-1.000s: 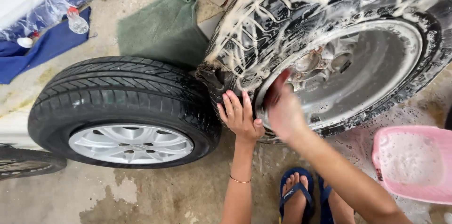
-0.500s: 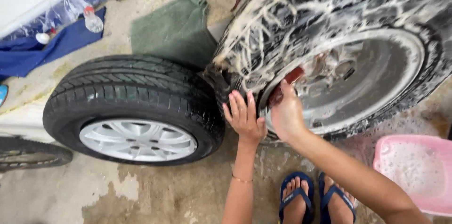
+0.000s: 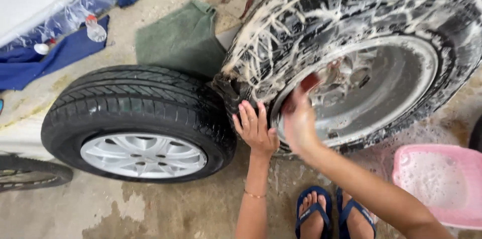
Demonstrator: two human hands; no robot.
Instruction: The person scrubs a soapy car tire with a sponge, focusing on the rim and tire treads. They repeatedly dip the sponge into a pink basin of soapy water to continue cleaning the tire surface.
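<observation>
The large black rubber tyre lathered in white foam (image 3: 351, 33) is standing tilted on the concrete floor (image 3: 165, 214), its silver metal rim (image 3: 381, 88) facing the person. The right hand (image 3: 299, 123), blurred, is closing around a small dark red scrubbing pad (image 3: 307, 86) and pressing it against the rim's inner edge, while the left hand (image 3: 256, 128) is lying flat and open, fingers spread, against the soapy sidewall, gripping nothing. The wet, slick rubber is looking likely to slide under that bracing palm, and the leaning wheel could then roll toward the feet in blue rubber flip-flops (image 3: 331, 214) just below it. Leaning just beside it, apparently touching, is a clean black tyre on a silver spoked alloy wheel (image 3: 135, 123). A pink plastic basin of suds (image 3: 437, 184) is sitting near the right forearm. Farther off, a green cloth (image 3: 181, 38), a blue cloth (image 3: 45, 63) and a small clear plastic bottle (image 3: 94, 29) are lying on the stained, damp floor.
</observation>
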